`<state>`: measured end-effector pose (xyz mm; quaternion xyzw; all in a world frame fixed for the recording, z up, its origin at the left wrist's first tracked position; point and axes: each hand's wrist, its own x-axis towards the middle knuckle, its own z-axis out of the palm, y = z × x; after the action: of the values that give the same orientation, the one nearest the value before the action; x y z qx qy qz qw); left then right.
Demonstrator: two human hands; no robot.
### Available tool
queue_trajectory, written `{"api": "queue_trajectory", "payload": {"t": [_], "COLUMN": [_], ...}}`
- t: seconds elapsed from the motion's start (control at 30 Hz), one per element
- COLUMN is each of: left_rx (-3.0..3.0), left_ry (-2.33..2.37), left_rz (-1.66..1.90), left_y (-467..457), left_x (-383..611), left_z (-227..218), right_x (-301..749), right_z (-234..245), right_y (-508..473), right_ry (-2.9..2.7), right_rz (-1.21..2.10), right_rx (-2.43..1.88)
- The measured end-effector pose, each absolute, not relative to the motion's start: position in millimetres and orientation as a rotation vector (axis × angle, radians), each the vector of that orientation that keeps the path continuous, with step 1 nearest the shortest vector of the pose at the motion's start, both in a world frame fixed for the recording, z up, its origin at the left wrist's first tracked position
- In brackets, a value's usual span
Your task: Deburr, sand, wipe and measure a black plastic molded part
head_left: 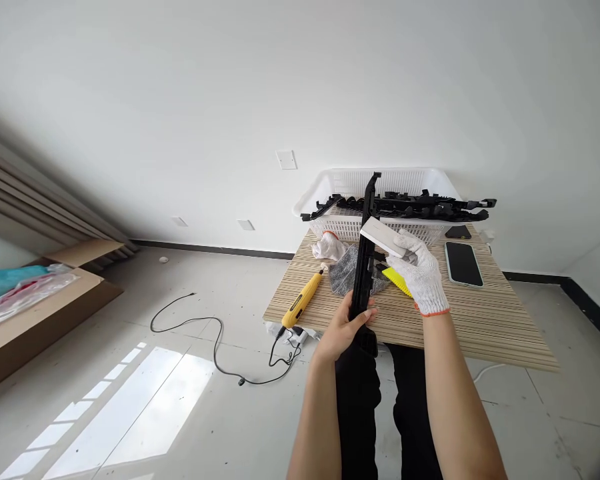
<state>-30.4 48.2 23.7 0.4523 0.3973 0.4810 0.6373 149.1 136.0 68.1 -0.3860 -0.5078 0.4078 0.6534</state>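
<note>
Clutching black strip [363, 280] w/ left grip [343, 330], gloved right grip [423, 273] holds white block [380, 235]; strip's btm unclear.

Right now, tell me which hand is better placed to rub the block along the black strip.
Right, most likely. The gloved right hand holds the pale block against the black strip, while the bare left hand grips the strip's lower end and steadies it.

Bright, even daylight; white wall [280, 80] washed out, low contrast. Hard sun patch [145, 393] with window-bar shadows on floor [230, 433], left of table [490, 320] and nearer camera; mild glare there. Soft shadow beneath table. Black strip [365, 267] above table sharp, edges crisp. Wide-angle bend: curtain [40, 193] far left of table slants; corner far right darkens.
</note>
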Motion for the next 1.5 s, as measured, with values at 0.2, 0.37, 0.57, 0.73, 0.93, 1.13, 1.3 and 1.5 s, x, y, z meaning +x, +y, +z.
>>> {"api": "queue_trajectory", "payload": {"t": [0.2, 0.37, 0.57, 0.73, 0.93, 1.13, 1.3, 1.5], "left_rx": [1.069, 1.014, 0.958, 0.949, 0.981, 0.972, 0.98, 0.966], "left_ry": [0.931, 0.895, 0.851, 0.892, 0.877, 0.871, 0.895, 0.925], "left_rz": [1.103, 1.145, 1.159, 1.161, 1.141, 1.142, 1.125, 1.139], "left_y": [50.1, 51.3, 51.5, 50.3, 49.0, 48.8, 48.0, 47.6], "left_x": [-29.3, -30.5, -32.4, -32.5, -34.8, -35.0, -34.5, -32.6], "left_z": [25.7, 24.8, 23.4, 27.6, 29.1, 29.6, 31.9, 31.9], "right_x": [145.3, 134.8, 132.1, 122.4, 110.6, 114.1, 117.2, 120.7], "right_z": [82.7, 99.8, 94.0, 100.6, 116.2, 114.1, 117.9, 117.6], "right_y": [149.9, 169.2, 176.2, 172.6, 175.9, 190.3, 182.6, 177.7], "right_ry": [-1.141, -1.108, -1.213, -1.195, -0.76, -0.52, -0.531, -0.561], "right_rz": [0.867, 0.628, 0.569, 0.659, 0.886, 1.042, 1.117, 1.111], "right_rx": [-0.741, -0.78, -0.861, -0.862, -0.897, -0.847, -0.888, -1.11]}}
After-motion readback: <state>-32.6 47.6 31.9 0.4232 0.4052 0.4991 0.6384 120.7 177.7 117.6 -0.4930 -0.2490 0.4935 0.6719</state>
